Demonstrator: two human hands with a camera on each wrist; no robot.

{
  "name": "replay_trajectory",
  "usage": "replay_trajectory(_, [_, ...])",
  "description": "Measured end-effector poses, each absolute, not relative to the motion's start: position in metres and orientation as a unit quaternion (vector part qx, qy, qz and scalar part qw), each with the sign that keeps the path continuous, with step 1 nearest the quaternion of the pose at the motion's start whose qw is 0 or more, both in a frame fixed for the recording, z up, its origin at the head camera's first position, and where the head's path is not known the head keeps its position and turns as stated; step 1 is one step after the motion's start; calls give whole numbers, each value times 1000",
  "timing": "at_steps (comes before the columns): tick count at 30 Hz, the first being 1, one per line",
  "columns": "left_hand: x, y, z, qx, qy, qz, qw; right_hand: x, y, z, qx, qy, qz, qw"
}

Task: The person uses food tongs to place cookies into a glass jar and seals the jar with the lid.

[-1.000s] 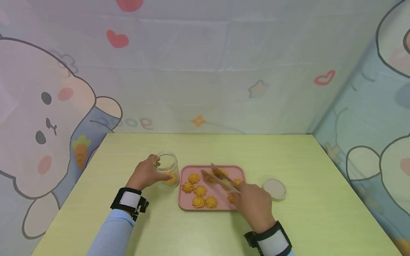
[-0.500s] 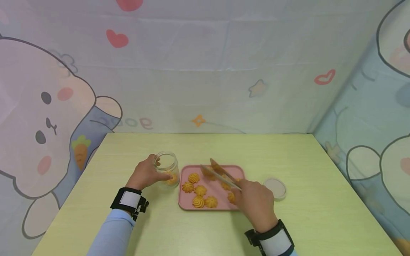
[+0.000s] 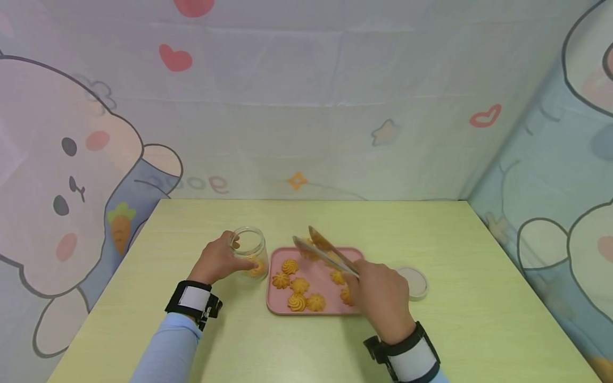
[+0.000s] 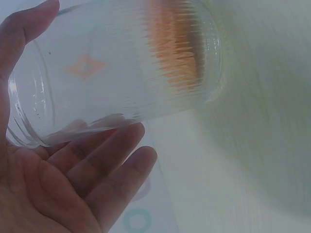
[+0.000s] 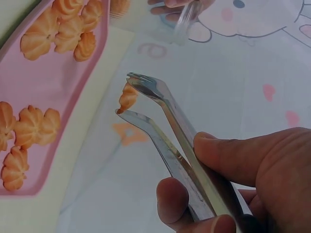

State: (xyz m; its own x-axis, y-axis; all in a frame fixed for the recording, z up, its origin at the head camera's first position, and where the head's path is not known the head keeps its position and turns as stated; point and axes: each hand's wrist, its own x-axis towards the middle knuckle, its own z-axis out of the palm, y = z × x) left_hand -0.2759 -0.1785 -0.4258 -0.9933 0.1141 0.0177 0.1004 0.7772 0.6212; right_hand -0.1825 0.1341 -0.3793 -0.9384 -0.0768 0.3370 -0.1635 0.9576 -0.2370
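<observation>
Nearest, a blue sleeve [image 3: 165, 348] is covering the left forearm, and straps with pale patches are sitting on both wrists: the left strap [image 3: 193, 299] and the right strap [image 3: 414, 364].

The right hand [image 3: 381, 296] is holding the tongs [image 3: 325, 257], with the thumb on one arm and the fingers on the other. The tongs are standing only a little apart at the tips, and between these tips they are pinching one cookie [image 5: 128, 97]. In the head view, the tips are appearing over the far edge of the tray.

The pink tray [image 3: 328, 284] is lying flat on the table [image 3: 268, 351]. On its left part five cookies [image 3: 297, 302] are lying close together; more are lying on its right part, where the hand and the tongs are partly hiding them.

Just beside the tray, on its left, the jar [image 3: 257, 249] is standing upright with its mouth uncovered. The left hand [image 3: 221, 259] is gripping it, the thumb on the near side and fingers on the other. Something orange is resting at the jar's bottom. On the other side of the tray the round lid [image 3: 417, 284] is lying, partly behind the right hand.

Farthest, a printed cloth [image 3: 297, 138] is hanging behind the table, showing hearts.
</observation>
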Motion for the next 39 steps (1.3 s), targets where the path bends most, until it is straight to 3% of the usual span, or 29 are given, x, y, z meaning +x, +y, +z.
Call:
replay_trajectory(20, [-277,-180,-427,61,943,326,2,-187,115,-351,89,-969,146,181])
replay_trajectory(32, [-279,-181,-429,63,943,328,2,-191,93,-335,126,-958,127,222])
replay_trajectory(39, [-278,-181,-428,56,943,329,11,-192,78,-329,145,-959,121,211])
